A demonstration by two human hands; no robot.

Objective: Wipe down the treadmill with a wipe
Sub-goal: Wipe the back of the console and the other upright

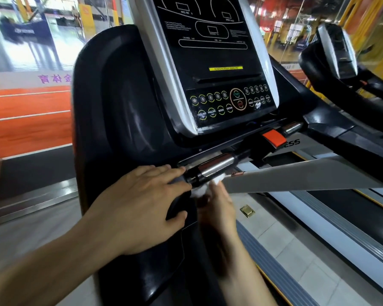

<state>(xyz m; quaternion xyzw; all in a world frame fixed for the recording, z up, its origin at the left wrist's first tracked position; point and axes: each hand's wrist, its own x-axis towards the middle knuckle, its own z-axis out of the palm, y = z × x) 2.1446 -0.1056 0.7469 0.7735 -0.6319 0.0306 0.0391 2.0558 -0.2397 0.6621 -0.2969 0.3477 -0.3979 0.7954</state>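
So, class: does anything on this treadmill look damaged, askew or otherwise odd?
The silver frame round the console shows whitish scuffing along its lower edge. Otherwise nothing stands out; the right hand is blurred, holding the wipe.

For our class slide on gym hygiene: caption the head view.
Right hand rubs a white wipe under the treadmill's chrome grip; left hand rests on the console.

Second treadmill (pixel 332 51) at right, orange track floor (pixel 27 120) at left, brass floor plate (pixel 247 210).
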